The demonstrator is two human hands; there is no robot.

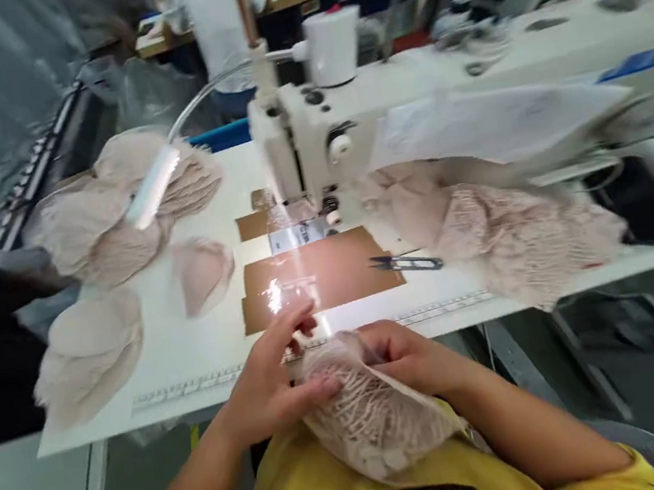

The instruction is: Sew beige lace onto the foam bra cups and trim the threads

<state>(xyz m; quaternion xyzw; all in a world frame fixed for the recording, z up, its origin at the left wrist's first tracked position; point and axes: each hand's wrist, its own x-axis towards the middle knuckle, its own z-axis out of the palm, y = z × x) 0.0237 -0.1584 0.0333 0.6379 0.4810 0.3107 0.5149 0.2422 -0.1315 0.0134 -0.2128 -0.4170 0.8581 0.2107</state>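
Note:
A pale pink ruched fabric cup (pixel 381 420) hangs between my hands, just in front of the table's near edge and over my yellow shirt. My left hand (pixel 271 380) lies at its left upper edge. The thumb presses on the ruching, while the other fingers curl above and partly behind the fabric. On the opposite side, my right hand (pixel 414 356) pinches the upper edge, with its fingertips partly hidden by the cloth. Beyond the hands stands a white sewing machine (pixel 308 131). Black thread snips (pixel 406 263) lie on the brown plate (pixel 320 275) before the needle area.
Stacked pale cups (pixel 130 194) lie at the back left, with a single cup (pixel 204 272) and another small pile (pixel 89 343) nearer. Ruched fabric (pixel 526 237) is heaped at the right. A ruler strip (pixel 438 309) runs along the near edge. A lamp (pixel 157 181) hangs low left.

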